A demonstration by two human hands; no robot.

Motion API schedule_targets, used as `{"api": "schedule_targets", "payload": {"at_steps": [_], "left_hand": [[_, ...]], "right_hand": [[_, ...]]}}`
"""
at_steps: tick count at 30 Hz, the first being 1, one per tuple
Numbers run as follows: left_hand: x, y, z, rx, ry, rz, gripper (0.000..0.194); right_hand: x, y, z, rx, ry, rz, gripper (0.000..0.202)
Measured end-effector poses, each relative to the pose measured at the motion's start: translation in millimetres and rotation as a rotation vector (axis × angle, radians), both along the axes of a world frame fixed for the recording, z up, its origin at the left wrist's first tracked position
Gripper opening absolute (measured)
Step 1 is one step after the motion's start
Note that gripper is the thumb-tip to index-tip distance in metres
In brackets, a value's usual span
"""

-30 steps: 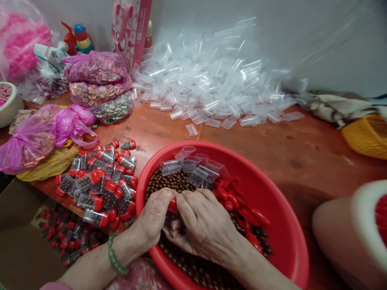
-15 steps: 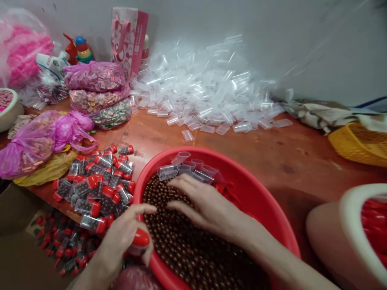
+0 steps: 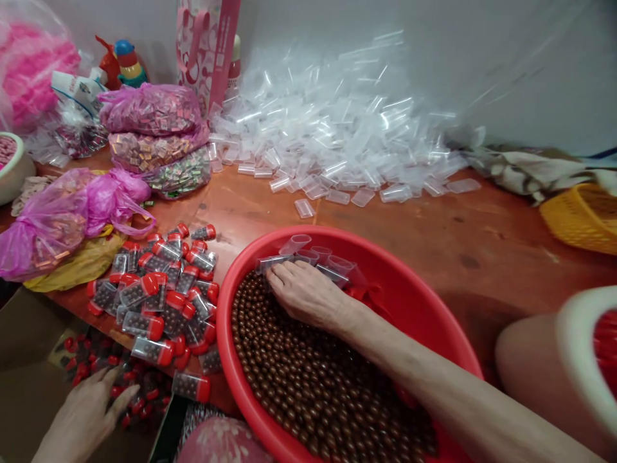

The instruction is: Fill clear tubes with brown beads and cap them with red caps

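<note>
My right hand (image 3: 306, 292) reaches into a big red basin (image 3: 414, 286), its fingers closed at one end of a clear plastic tube (image 3: 276, 262). Other clear tubes (image 3: 337, 265) lie beside it against the basin's far wall. Below the hand spreads a mass of small shiny brown balls (image 3: 308, 392). At lower left, my left hand (image 3: 89, 411) has its fingers apart, holding nothing, above a cardboard box (image 3: 24, 360) of red-capped bottles (image 3: 139, 405). More red-capped bottles (image 3: 166, 283), filled with dark balls, are heaped on the table left of the basin.
Loose clear tubes (image 3: 328, 135) form a large pile along the wall. Purple bags (image 3: 149, 109) of small wrapped pieces stand at the left. On the right are a pale tub (image 3: 535, 360) with red pieces inside and a yellow basket (image 3: 578, 218).
My left hand has left the basin's rim for the box at lower left and no longer holds a red-capped bottle. My right hand has closed at the tubes; its fingers were apart before.
</note>
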State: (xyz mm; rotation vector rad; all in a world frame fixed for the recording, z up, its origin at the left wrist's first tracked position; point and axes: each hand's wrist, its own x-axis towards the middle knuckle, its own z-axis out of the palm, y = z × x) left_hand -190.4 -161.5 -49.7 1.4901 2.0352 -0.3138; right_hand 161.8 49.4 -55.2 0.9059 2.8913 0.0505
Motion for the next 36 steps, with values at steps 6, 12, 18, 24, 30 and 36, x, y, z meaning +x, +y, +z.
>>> {"api": "schedule_targets", "payload": {"at_steps": [6,12,18,24,30,36], "left_hand": [[62.4,28.3,36.5,0.065,-0.477,-0.129,0.041],[96.1,55.5,61.2,0.219,-0.905,-0.176,0.03],[143.9,85.3,53.1,0.319,-0.905,-0.127,0.042],[168.7,112.3,46.9,0.303,-0.868,-0.301,0.061],[185.8,126.8,44.6,0.23,-1.167,-0.2,0.046],[189.0,119.2,37.6,0.44,-0.976,-0.287,0.041]], "right_hand": [[-5.9,-10.3,6.3,-0.217,-0.042,0.166,0.026],[-8.7,-27.0,5.9,-0.527,0.101,0.188,0.024],[7.7,-34.3,10.0,-0.786,0.429,0.026,0.038],[24.7,-36.7,34.1,-0.959,0.739,-0.084,0.034],[29.5,-47.1,47.6,-0.944,0.892,-0.07,0.024],[58.8,-52.0,58.8,-0.757,0.854,-0.188,0.022]]}}
